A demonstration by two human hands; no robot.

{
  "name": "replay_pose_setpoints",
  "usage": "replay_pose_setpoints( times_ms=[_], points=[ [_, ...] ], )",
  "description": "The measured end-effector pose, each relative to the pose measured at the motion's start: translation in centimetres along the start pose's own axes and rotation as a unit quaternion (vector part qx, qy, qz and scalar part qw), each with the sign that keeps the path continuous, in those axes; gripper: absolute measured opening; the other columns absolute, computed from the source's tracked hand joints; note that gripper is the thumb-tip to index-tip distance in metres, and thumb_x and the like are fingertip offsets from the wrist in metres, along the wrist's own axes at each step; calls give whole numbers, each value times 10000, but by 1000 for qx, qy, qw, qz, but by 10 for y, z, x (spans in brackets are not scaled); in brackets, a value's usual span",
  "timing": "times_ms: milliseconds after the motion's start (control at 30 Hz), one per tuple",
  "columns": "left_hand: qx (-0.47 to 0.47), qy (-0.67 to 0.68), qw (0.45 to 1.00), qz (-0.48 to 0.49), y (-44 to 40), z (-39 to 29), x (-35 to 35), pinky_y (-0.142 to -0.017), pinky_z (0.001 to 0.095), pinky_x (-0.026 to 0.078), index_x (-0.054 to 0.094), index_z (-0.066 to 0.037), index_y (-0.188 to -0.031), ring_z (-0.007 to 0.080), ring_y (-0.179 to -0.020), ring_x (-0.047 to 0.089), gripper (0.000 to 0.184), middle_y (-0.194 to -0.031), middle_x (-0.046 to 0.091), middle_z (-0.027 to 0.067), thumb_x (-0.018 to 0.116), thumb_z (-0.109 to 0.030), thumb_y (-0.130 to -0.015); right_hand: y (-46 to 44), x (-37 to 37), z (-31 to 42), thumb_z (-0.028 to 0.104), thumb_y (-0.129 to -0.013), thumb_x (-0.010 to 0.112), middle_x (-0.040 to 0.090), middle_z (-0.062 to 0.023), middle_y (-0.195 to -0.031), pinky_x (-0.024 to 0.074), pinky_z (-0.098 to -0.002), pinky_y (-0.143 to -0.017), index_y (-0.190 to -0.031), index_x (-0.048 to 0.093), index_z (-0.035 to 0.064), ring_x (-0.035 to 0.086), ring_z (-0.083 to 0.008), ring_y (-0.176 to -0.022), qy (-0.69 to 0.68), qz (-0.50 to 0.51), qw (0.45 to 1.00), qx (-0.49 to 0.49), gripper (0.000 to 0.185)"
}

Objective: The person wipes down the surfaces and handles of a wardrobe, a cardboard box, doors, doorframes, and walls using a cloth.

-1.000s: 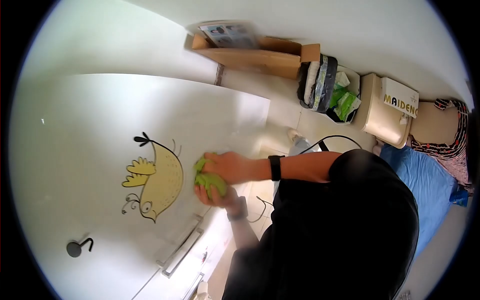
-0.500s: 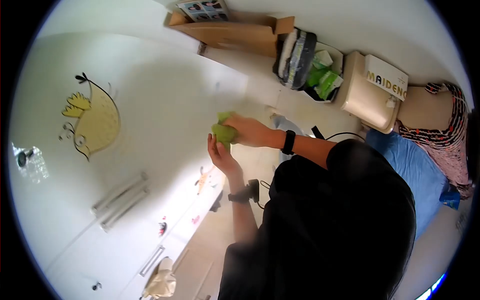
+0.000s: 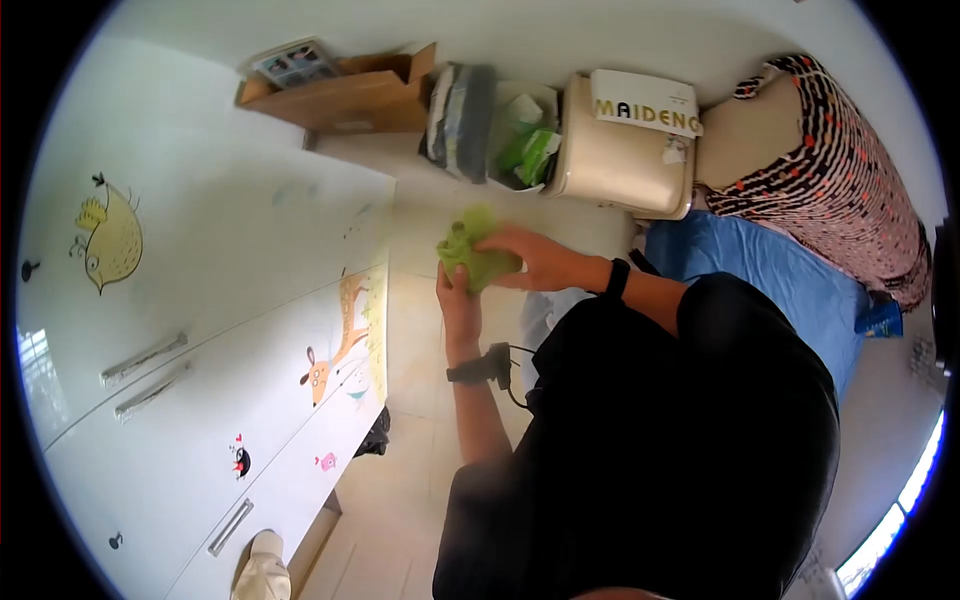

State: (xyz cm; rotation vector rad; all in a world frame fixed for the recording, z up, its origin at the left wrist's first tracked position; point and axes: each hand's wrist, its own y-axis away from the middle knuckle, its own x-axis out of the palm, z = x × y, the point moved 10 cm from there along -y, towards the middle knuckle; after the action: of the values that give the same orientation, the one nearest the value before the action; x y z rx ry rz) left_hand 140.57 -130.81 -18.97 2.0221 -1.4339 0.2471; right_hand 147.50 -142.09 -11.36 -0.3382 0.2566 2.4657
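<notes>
Along the far wall [image 3: 500, 40] stand a cardboard box [image 3: 345, 105], a container [image 3: 546, 98] of green packets [image 3: 540, 152] and a beige bin [image 3: 600, 165] bearing a MAIDENG board [image 3: 640, 88]; at right, patterned fabric [image 3: 855, 165] adjoins a blue sheet [image 3: 760, 285].

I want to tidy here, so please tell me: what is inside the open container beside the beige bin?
Inside the open container, green packaging and a pale, crumpled piece show. Whatever lies under them is covered and cannot be seen.

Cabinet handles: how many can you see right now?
3. An upper handle and a middle handle sit side by side at the picture's left; a lower handle is near the cap. Others may be out of view.
</notes>
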Motion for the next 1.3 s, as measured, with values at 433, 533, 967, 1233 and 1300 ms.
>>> replay_pose_setpoints(
  times_ms=[433,533,967,1233,1300],
  points=[
    [-129,-183,974,-26,-84,194,152,-866,296,476,518,-21,-1274,143,-1038,571,362,-1176,596,63,572,-188,-956,117,-170,-181,127,-753,721,560,-167,-1214,441,-367,-956,-1188,556,40,553,-299,-1120,-31,-128,981,144,474],
    [-87,-310,945,-55,-113,241,176,-837,277,473,537,-23,-1242,118,-1002,571,325,-1149,604,53,563,-188,-963,140,-200,-254,149,-738,731,559,-177,-1168,448,-365,-929,-1168,557,45,557,-328,-1081,56,-142,977,148,474],
    [-198,107,971,-80,-304,474,277,-908,340,477,370,-62,-1388,220,-1182,540,554,-1314,524,93,611,-282,-941,232,-330,-412,64,-702,771,582,-151,-1167,454,-368,-945,-1157,579,34,576,-296,-1112,12,-308,941,137,495],
    [-94,101,986,-90,-362,505,320,-955,423,413,308,-158,-1405,204,-1208,446,679,-1371,416,44,670,-400,-883,281,-320,-467,-4,-683,773,577,-140,-1178,455,-359,-950,-1170,551,23,574,-248,-1118,4,-295,950,102,535],
    [-79,103,989,-70,-365,506,320,-967,419,418,316,-157,-1403,204,-1210,457,661,-1364,434,46,666,-383,-891,285,-324,-466,-34,-688,765,572,-135,-1180,453,-363,-958,-1193,527,18,565,-235,-1129,-45,-307,949,55,560]
  ],
)
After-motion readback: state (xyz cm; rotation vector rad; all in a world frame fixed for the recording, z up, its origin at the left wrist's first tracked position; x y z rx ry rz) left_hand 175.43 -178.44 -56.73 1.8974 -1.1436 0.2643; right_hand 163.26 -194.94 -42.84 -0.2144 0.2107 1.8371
